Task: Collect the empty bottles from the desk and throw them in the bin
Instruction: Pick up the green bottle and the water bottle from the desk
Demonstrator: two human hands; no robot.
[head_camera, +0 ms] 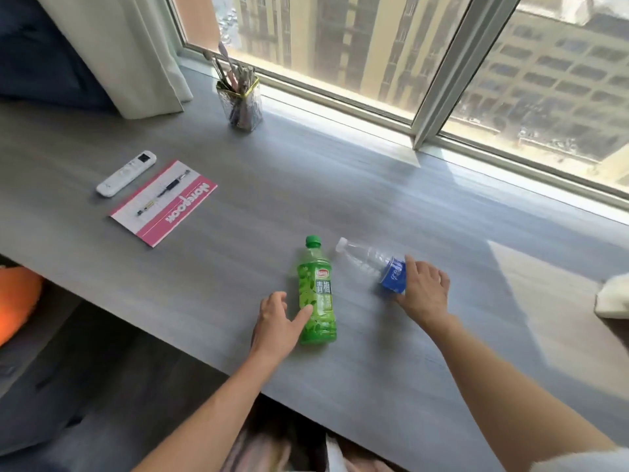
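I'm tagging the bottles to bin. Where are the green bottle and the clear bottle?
green bottle (pixel 318 294), head view, on its label.
clear bottle (pixel 366 258), head view, on its see-through body.

Bright window (pixel 374 46) daylight, soft blur, warped edges

Two bottles lie on the table (pixel 340 185): one green bottle (pixel 317 294) and one clear bottle (pixel 371 264) with a blue label. There is one remote (pixel 126 173), one notebook (pixel 164 203) carrying what look like two pens (pixel 163 192), and one pen holder (pixel 241 103).
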